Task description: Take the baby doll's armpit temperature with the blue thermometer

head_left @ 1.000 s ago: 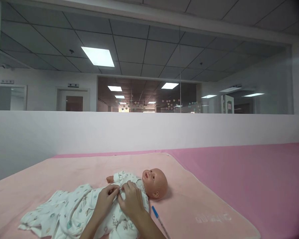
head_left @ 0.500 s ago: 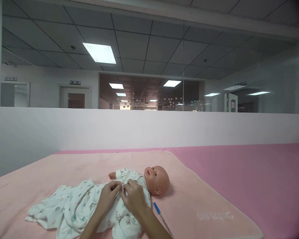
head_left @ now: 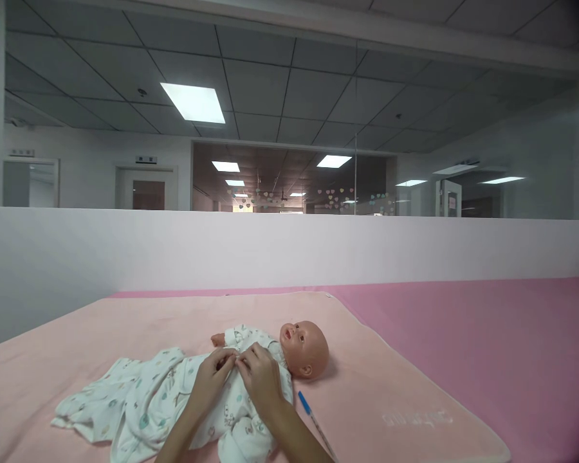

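Note:
A baby doll [head_left: 305, 348] lies on its back on a peach blanket [head_left: 405, 399], head to the right. It wears a white printed romper [head_left: 145, 402] whose loose legs trail to the left. Both my hands meet on the doll's chest. My left hand [head_left: 211, 378] pinches the romper's front edge with curled fingers. My right hand [head_left: 262, 379] pinches the facing edge, fingertips touching the left hand's.
A blue-capped pen [head_left: 312, 421] lies on the blanket just right of my right forearm. The blanket rests on a pink surface [head_left: 492, 334]. A low white wall [head_left: 289, 247] with glass above runs along the far side.
The view shifted slightly, so the doll sits a little higher and further right. My hands stay pinched together on the romper's chest, having crept a little toward the neck.

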`<state>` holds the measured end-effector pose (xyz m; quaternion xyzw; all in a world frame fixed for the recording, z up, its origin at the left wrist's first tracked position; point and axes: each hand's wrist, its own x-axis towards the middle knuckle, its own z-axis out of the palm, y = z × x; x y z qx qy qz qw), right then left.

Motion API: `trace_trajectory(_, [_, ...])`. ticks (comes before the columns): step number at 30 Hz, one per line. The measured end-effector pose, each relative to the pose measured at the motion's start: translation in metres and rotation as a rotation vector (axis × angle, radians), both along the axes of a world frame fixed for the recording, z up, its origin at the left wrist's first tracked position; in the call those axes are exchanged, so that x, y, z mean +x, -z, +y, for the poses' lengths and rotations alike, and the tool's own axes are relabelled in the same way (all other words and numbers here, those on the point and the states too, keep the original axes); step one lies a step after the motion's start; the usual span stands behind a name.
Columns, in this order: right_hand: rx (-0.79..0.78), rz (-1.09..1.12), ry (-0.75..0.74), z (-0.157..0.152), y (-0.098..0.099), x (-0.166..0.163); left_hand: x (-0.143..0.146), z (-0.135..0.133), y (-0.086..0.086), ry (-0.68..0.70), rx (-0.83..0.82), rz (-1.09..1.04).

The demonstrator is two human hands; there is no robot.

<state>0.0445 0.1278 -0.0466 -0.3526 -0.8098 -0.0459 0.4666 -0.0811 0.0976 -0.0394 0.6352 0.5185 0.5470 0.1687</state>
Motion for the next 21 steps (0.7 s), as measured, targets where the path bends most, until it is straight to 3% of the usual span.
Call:
trace_trajectory(6, [-0.103,0.110,-0.075,-0.002,-0.005,0.004,0.002,-0.004,-0.002,-0.020,0.025,0.024])
trace_trajectory(12, [-0.151,0.031,-0.072,0.001,-0.004,0.005,0.004,-0.006,-0.004,-0.011,0.041,0.076])
trace_trajectory(19, [-0.076,-0.034,-0.016,0.004,0.000,0.003,-0.001,-0.015,-0.009,-0.005,-0.001,0.089])
trace_trajectory(21, [-0.031,-0.037,0.001,0.004,0.001,0.002,-0.010,-0.020,-0.008,-0.059,-0.043,0.121])
